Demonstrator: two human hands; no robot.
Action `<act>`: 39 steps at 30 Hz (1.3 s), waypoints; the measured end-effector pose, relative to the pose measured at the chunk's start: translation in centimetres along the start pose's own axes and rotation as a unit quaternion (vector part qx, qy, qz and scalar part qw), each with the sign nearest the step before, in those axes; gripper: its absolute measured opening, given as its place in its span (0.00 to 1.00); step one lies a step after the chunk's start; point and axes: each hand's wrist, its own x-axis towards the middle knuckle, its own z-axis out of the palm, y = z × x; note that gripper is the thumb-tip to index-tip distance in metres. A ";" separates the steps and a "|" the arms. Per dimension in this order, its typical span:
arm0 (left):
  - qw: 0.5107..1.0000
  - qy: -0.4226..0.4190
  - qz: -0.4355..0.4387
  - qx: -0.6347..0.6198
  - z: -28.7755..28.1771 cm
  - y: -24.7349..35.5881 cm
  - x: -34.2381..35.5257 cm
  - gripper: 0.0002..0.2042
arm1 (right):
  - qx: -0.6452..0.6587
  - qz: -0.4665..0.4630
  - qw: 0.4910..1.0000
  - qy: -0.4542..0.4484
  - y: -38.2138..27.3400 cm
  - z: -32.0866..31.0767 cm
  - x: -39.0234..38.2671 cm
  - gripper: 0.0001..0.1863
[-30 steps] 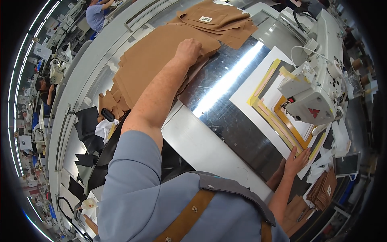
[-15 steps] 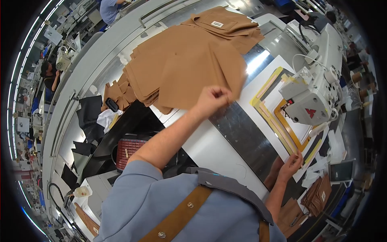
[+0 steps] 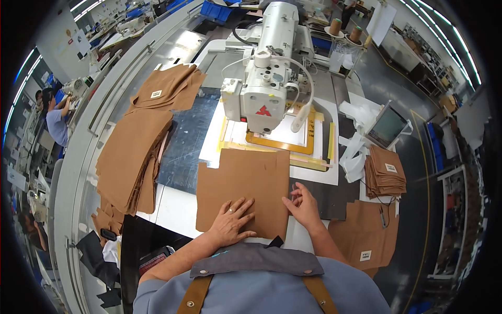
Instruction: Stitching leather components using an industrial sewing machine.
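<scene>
A brown fabric panel (image 3: 243, 180) lies in front of me, with a notch at its far left corner. My left hand (image 3: 232, 222) rests flat on its near part, fingers spread. Beside the panel's right edge is my right hand (image 3: 303, 206), thumb against the edge and fingers apart, slightly bent. Just beyond the panel stands a white sewing machine head (image 3: 264, 102). An orange-yellow frame (image 3: 311, 133) sits under the head, on a white sheet edged with yellow tape.
A stack of brown panels (image 3: 128, 162) lies to the left, with labelled brown pieces (image 3: 167, 89) beyond. At right are a small screen (image 3: 388, 125), folded labelled brown pieces (image 3: 384, 172), another brown panel (image 3: 361, 230) and small scissors or snips (image 3: 383, 217). Black scraps (image 3: 97, 259) lie lower left.
My view has turned right toward the machine. A brown panel, lifted by my left hand off the stack, now lies flat before me. My right hand has come to its edge.
</scene>
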 end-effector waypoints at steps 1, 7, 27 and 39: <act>1.000 -0.006 0.010 0.006 0.2 0.3 0.0 0.35 | 0.008 0.028 1.000 0.007 -0.1 0.3 -0.5 0.34; 0.998 -0.030 0.000 -0.059 -2.2 1.9 0.9 0.32 | -0.097 -0.025 0.994 -0.033 -0.2 1.7 -1.1 0.18; 0.893 -0.023 0.076 -0.444 1.9 4.6 6.1 0.18 | -0.214 -0.041 0.975 -0.034 -0.7 0.8 -0.6 0.18; 0.966 0.200 -0.166 -0.014 -0.5 -7.6 2.5 0.32 | 0.022 0.086 0.991 0.104 8.9 -8.8 -2.1 0.11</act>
